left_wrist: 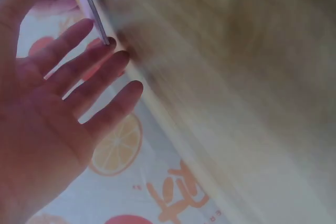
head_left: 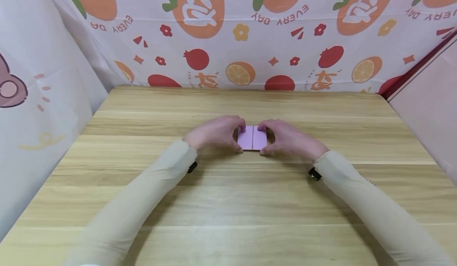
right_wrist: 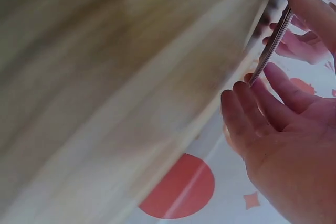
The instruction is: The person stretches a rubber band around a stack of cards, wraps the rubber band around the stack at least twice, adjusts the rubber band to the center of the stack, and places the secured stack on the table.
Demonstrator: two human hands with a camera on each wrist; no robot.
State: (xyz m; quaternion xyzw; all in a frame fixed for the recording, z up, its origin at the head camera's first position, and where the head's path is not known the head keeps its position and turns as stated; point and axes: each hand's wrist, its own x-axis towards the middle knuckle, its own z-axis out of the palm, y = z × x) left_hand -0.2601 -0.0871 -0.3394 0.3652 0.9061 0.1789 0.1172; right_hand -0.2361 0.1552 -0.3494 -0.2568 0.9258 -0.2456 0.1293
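Two thin lilac rectangles lie side by side in the head view, parted by a narrow dark line: a left lilac panel point(head_left: 244, 140) and a right lilac panel point(head_left: 260, 139). My left hand point(head_left: 217, 133) grips the left panel between thumb at the near edge and fingers at the far edge. In the same way my right hand point(head_left: 290, 139) holds the right panel from its outer side. The wrist views show the panels edge-on; in the right wrist view, the panel edge point(right_wrist: 273, 45) looks layered. Whether the two panels are joined, I cannot tell.
A wood-grain table point(head_left: 228, 218) spreads under both arms. Behind it hangs a white cloth point(head_left: 221, 51) printed with fruit, and another pale cloth point(head_left: 39, 131) hangs at the left. A pink panel point(head_left: 428, 99) stands along the right side.
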